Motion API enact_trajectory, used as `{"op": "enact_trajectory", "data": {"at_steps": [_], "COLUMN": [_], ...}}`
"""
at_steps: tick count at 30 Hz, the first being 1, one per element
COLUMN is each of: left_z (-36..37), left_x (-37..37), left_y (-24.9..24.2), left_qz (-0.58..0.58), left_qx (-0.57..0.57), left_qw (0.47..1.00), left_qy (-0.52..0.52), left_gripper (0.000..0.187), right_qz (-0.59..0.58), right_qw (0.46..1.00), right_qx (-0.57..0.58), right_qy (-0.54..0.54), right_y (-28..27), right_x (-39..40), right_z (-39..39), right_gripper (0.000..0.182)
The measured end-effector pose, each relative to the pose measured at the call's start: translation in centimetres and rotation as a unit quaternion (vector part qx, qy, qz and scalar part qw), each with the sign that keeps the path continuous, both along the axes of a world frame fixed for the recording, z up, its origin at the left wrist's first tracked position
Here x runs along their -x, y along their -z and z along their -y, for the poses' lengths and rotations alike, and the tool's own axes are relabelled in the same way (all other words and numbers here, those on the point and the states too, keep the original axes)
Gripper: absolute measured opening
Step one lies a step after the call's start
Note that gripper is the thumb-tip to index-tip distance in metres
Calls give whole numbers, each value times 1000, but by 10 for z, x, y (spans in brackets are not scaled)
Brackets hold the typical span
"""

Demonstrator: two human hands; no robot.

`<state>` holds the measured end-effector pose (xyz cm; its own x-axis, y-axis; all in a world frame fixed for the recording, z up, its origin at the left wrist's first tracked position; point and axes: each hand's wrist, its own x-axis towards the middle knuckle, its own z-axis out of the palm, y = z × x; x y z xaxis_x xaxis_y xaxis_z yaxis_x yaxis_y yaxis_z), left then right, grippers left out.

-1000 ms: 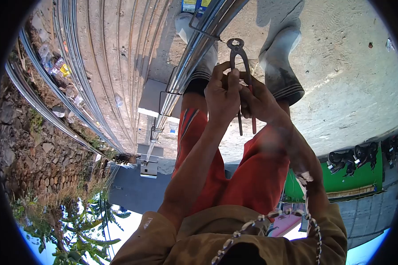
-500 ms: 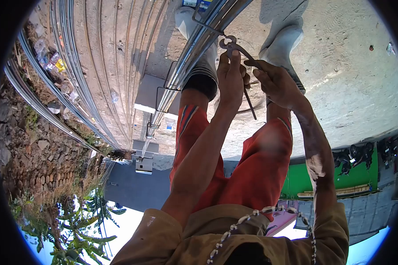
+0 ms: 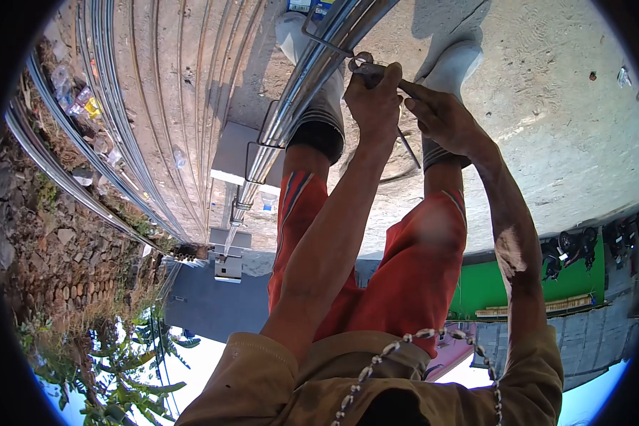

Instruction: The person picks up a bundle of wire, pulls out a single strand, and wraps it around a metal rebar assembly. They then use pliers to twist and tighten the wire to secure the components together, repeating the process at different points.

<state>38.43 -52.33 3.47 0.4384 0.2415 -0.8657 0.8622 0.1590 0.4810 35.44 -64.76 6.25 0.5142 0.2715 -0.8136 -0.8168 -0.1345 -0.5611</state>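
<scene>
A pair of pincers (image 3: 373, 69) is held in front of my shins, its round jaws right by the corner of a bent steel stirrup (image 3: 326, 44). My left hand (image 3: 373, 106) is closed just behind the jaws, thumb along the tool. Farther back, my right hand (image 3: 451, 124) grips one handle. The other handle (image 3: 409, 149) sticks out below my left hand. The stirrup encircles a bundle of long steel bars (image 3: 280, 121) that slants past my left leg. Whether wire sits in the jaws is too small to tell.
More long steel rods (image 3: 113, 106) lie on the concrete ground at left, beside litter and a stone wall (image 3: 64, 248). Grey blocks (image 3: 238, 153) stand under the bar bundle. My boots (image 3: 456, 67) are planted close by. Motorbikes (image 3: 571, 248) are parked at far right.
The pincers' jaws have turned and moved slightly up and left toward the stirrup corner. My left hand has tilted over with them; my right hand follows on the handle.
</scene>
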Motion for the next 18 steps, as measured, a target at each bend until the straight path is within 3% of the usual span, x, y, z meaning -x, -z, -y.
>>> {"op": "enact_trajectory", "data": {"at_steps": [5,8,9,12,16,18], "left_z": [-4,10,7,11,14,18], "left_x": [3,-7,-5,-5,-9,-9], "left_y": [0,-11,-7,-7,-10,-15], "left_qz": [20,2,6,-9,-30,-34], "left_qx": [-2,23,24,31,43,57], "left_qw": [998,999,1000,999,998,994], "left_qy": [51,-30,-3,-18,-39,-81], "left_gripper": [15,17,16,14,18,23], "right_qz": [33,277,243,214,201,164], "right_qw": [999,920,915,877,785,777], "right_qx": [27,260,305,404,546,585], "right_qy": [-16,-93,-104,-148,-214,-164], "right_y": [1,-17,-20,-47,-35,-19], "right_x": [7,18,30,32,64,63], "right_z": [3,-12,-19,-32,-46,-46], "right_gripper": [51,64,76,78,67,52]}}
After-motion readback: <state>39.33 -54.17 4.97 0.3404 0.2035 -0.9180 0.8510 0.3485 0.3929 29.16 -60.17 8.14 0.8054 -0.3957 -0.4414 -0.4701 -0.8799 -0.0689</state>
